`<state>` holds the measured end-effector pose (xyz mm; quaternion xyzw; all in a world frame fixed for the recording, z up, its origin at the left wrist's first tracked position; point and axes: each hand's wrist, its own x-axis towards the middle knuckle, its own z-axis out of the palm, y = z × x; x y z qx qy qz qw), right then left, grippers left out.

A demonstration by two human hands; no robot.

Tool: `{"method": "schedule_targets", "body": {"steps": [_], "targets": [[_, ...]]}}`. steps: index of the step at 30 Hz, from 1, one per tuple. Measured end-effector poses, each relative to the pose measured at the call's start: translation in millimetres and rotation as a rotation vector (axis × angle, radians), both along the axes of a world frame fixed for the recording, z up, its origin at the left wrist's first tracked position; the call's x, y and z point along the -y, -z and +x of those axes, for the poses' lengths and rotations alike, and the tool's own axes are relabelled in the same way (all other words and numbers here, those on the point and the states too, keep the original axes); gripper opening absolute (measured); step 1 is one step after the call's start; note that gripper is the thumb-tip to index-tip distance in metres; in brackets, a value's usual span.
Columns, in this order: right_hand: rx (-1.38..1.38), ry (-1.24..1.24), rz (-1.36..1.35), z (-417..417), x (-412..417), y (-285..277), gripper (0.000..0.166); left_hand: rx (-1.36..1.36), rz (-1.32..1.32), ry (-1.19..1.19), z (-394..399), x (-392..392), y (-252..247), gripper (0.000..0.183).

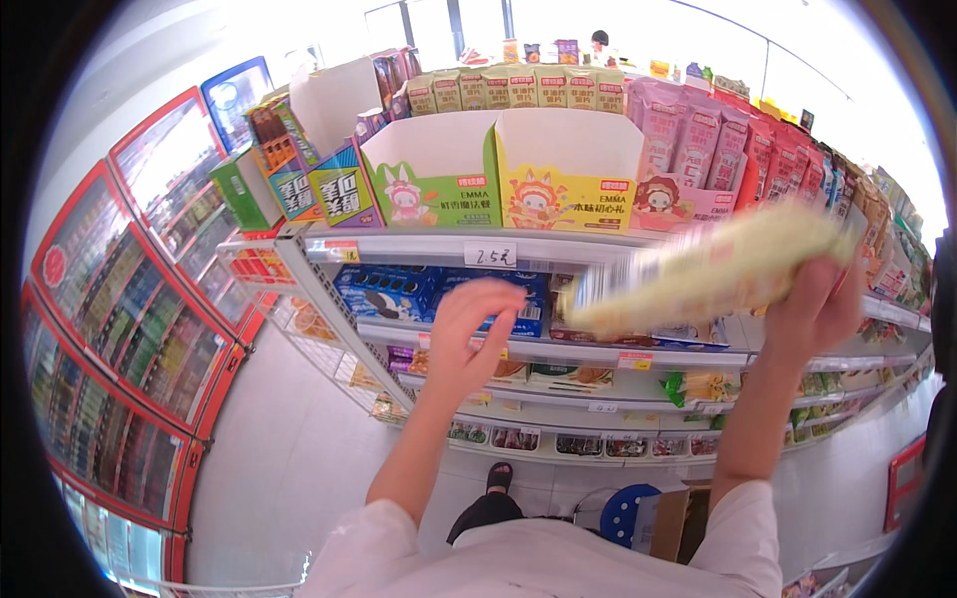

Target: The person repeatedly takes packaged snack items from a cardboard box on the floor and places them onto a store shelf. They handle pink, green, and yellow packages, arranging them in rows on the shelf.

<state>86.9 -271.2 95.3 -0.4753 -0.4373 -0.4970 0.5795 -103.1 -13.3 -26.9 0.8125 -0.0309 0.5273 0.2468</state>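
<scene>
My right hand [815,306] grips one end of a pale yellow snack bag [703,276], blurred and tilted in front of the shelf. Nothing is in my left hand [478,329], which hovers with its fingers apart before blue snack boxes [389,293]. On the top shelf stand a green display carton [437,198] and a yellow display carton [572,202], with no bags showing above their front panels. Behind them is a row of upright pale yellow-green bags [516,88]. Pink bags [699,142] and red bags [781,168] stand to the right.
Red-framed drink coolers [112,366] line the left side. A wire side rack [321,351] hangs at the shelf's left end. Lower shelves hold packaged snacks. By my body are a blue dotted stool [624,516] and an open cardboard box [665,523]. Another person [600,45] is far behind.
</scene>
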Motion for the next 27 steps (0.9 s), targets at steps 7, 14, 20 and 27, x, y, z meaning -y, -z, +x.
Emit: {"method": "schedule_targets", "body": {"steps": [7,14,20,27], "targets": [[-0.041,0.016,-0.243,18.7,-129.0,-152.0,0.031,0.15,0.425,-0.177,77.6,-62.0,-56.1,0.024],[0.073,0.476,-0.741,31.9,-223.4,-134.2,0.034,0.084,0.472,-0.225,87.0,-73.9,-37.2,0.027],[0.231,0.561,-0.948,62.1,-272.4,-80.8,0.038,0.06,0.429,-0.161,86.4,-82.2,-35.1,0.025],[0.234,0.534,-0.923,58.3,-272.0,-73.5,0.042,0.04,0.433,-0.117,84.0,-85.5,-37.7,0.02]]}}
